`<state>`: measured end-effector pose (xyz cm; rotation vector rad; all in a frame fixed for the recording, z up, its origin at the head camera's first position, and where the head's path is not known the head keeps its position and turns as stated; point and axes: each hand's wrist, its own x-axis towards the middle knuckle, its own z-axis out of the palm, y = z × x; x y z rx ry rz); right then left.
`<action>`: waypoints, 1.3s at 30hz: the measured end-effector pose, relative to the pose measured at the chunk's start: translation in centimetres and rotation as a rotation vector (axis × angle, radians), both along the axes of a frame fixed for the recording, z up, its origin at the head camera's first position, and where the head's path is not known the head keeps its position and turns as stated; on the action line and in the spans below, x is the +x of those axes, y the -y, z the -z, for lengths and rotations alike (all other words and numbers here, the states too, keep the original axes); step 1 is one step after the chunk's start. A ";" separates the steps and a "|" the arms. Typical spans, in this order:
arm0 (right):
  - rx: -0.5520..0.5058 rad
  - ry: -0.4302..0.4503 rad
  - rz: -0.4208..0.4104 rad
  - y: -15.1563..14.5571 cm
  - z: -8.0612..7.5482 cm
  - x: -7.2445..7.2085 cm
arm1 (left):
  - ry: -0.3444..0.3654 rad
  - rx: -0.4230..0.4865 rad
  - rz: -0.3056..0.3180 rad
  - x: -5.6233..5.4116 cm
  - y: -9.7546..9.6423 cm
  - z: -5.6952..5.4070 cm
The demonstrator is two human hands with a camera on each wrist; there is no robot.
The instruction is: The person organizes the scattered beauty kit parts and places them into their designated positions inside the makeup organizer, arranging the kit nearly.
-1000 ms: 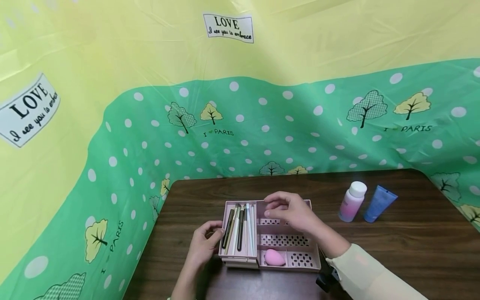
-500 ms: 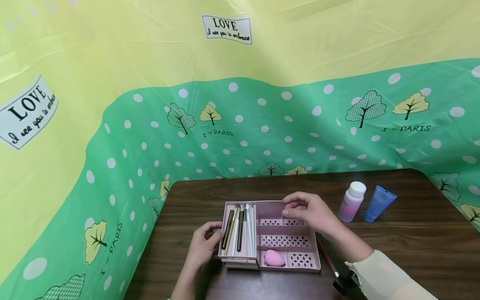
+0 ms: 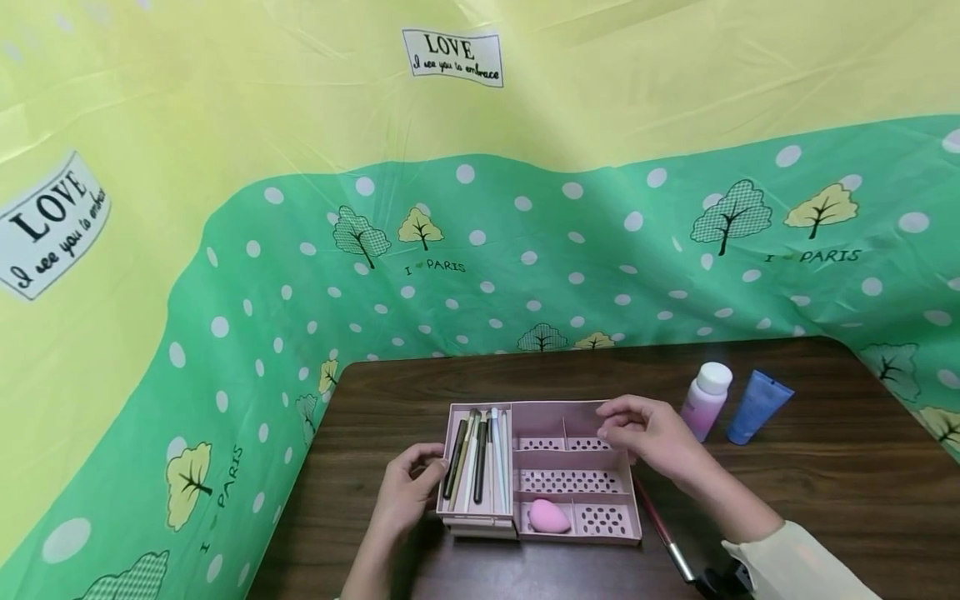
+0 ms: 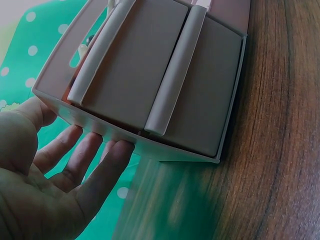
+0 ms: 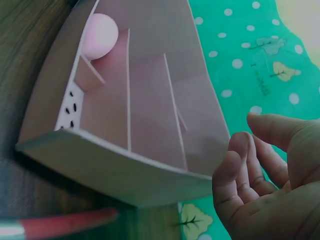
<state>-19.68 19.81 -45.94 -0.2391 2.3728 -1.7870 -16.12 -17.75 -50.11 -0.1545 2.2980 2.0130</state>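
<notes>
A pink desk organizer (image 3: 540, 414) stands on the wooden table. My left hand (image 3: 407, 485) is at its left side, and in the left wrist view the fingertips (image 4: 120, 152) rest against the side wall beside two drawers (image 4: 142, 55). Several makeup brushes (image 3: 480, 458) lie in the left compartment. A pink makeup sponge (image 3: 549, 517) sits in the front compartment of the divided right half. My right hand (image 3: 651, 433) hovers by the organizer's back right corner, fingers loosely bent and holding nothing. A red-handled brush (image 3: 660, 525) lies on the table right of the organizer.
A white-capped bottle (image 3: 707, 400) and a blue tube (image 3: 759, 408) stand at the back right of the table (image 3: 825, 500). A green and yellow printed cloth (image 3: 495, 250) hangs behind and beside the table. Part of the red-handled brush is hidden by the right sleeve.
My right hand has moved right, from above the organizer's back compartments to its right edge. More of the red-handled brush now shows. The left hand has stayed in place.
</notes>
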 end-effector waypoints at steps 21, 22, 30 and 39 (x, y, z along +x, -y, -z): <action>0.104 0.104 0.043 -3.9 4.0 2.5 | 0.001 -0.013 0.009 0.0 0.1 -0.1; 0.120 0.105 0.035 -4.0 4.2 2.6 | 0.001 -0.014 0.010 0.0 0.1 -0.1; 0.171 0.091 -0.001 -4.3 5.4 3.1 | 0.004 -0.014 0.015 0.0 0.3 0.0; 0.276 0.085 -0.002 -4.6 6.2 3.7 | 0.000 -0.010 0.019 -0.2 0.3 0.1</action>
